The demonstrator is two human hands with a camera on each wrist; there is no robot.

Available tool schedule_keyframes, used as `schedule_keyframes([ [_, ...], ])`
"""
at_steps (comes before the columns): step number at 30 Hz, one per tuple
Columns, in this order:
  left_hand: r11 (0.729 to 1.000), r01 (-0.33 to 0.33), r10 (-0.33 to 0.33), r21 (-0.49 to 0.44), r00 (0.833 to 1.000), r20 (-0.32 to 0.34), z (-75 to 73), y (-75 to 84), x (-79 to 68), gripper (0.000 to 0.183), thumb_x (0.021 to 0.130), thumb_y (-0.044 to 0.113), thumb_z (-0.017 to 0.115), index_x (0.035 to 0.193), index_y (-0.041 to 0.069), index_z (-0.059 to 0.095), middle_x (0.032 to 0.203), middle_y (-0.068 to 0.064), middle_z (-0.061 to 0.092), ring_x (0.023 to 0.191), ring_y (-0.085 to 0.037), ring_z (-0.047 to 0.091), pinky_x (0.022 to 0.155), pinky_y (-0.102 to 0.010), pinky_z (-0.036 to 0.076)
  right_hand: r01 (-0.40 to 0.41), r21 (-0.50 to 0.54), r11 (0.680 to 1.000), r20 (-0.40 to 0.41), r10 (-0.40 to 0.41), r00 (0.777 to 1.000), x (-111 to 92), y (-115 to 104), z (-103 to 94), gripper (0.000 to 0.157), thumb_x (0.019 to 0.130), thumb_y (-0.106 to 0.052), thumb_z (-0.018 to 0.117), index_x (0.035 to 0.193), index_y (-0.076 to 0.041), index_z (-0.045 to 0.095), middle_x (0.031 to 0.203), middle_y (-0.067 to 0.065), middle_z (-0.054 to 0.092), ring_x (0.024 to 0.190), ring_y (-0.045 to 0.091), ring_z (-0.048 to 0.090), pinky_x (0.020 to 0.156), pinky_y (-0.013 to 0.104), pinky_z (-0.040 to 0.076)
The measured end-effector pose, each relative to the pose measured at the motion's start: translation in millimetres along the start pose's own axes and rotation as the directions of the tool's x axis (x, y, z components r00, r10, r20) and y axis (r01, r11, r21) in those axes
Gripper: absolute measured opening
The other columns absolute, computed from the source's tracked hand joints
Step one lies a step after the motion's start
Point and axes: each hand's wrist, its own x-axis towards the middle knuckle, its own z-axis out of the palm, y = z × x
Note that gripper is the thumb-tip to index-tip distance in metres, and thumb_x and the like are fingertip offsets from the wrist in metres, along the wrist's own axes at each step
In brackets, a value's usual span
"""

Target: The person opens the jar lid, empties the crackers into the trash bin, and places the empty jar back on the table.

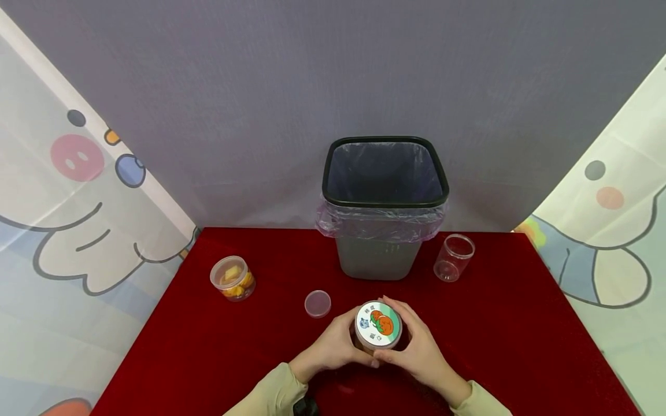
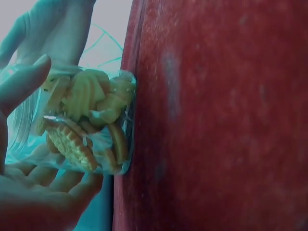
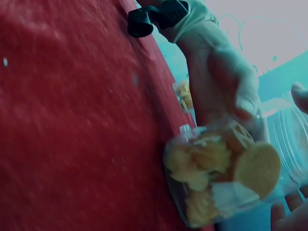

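Red-covered tabletop [image 1: 250, 358] before a grey backdrop [image 1: 239, 115], with a lined bin [image 1: 382, 257] near the far edge and, just right of it, a clear cup [image 1: 452, 260], apparently empty and uncovered. Towards the near side, a biscuit jar [image 2: 91, 120] held between left hand [image 1: 337, 343] and right hand [image 1: 420, 349], with fingers and thumbs curved round the sides, beneath a printed lid [image 1: 378, 323]. Seemingly partway along: jar capped but not yet released, clear disc [image 1: 317, 304] lying unfitted beyond the left hand, snack tub [image 1: 235, 283] farther left untouched, remaining steps impossible to tell.
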Motion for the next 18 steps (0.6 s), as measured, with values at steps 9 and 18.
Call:
schedule_keyframes([
  [9,0.998,-0.008,0.002,0.068,0.996,0.084,-8.3,1.3,2.5,0.096,0.059,0.022,0.09,0.139,0.031,0.037,0.129,0.011,0.052,0.116,-0.009,0.051,0.099,-0.026,0.039,0.008,0.06,0.998,0.201,-0.02,0.979,12.4,6.0,-17.6,0.088,0.07,-0.018,0.084,0.144,-0.019,0.037,0.14,0.0,0.043,0.125,0.018,0.043,0.1,0.022,0.035],
  [18,0.994,-0.023,0.011,0.109,0.994,0.107,-10.9,-0.7,3.5,0.093,0.06,0.022,0.09,0.138,0.03,0.039,0.128,0.011,0.052,0.115,-0.008,0.052,0.098,-0.026,0.04,-0.018,0.099,0.995,0.334,-0.016,0.942,20.4,9.6,-28.2,0.089,0.073,-0.013,0.081,0.146,-0.022,0.032,0.145,0.002,0.037,0.128,0.018,0.04,0.101,0.024,0.034],
])
